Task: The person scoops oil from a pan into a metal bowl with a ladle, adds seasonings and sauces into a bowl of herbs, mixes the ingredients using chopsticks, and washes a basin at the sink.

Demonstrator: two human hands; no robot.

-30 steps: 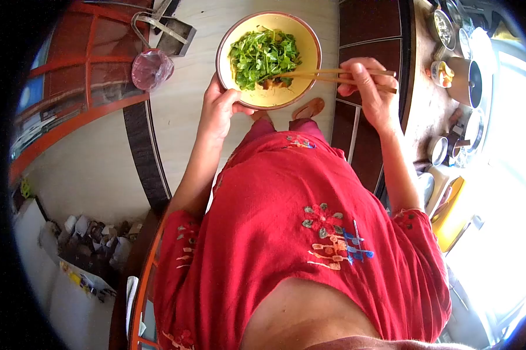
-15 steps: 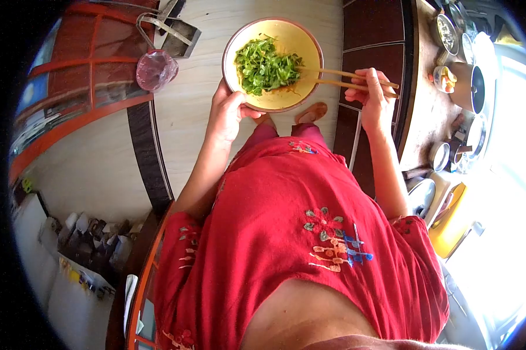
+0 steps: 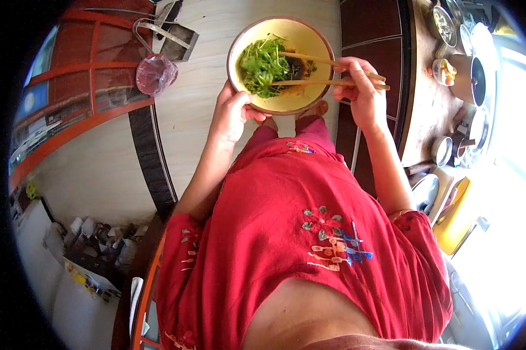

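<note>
My left hand (image 3: 230, 114) grips the lower left rim of a yellow bowl (image 3: 318, 55) with a brown edge, its thumb on the rim and its fingers under the bowl. Chopped leafy greens (image 3: 263, 67) fill the bowl's left side. Dark sauce and something dark show to their right. A pair of wooden chopsticks (image 3: 316, 81) is held in my right hand (image 3: 362, 90), spread apart, with their tips among the greens. The bowl is held up above the floor, in front of my body.
On the right runs a wooden counter (image 3: 417, 131) with a pot (image 3: 462, 79), a small bowl of orange and yellow pieces (image 3: 444, 72) and several dishes. At left are a red-framed cabinet (image 3: 91, 64), a pink bag-lined bin (image 3: 156, 74) and a dustpan (image 3: 179, 42).
The chopsticks have moved left, deeper into the bowl, and spread wider. The greens are pushed leftward, uncovering dark sauce. The bowl has shifted slightly right.
</note>
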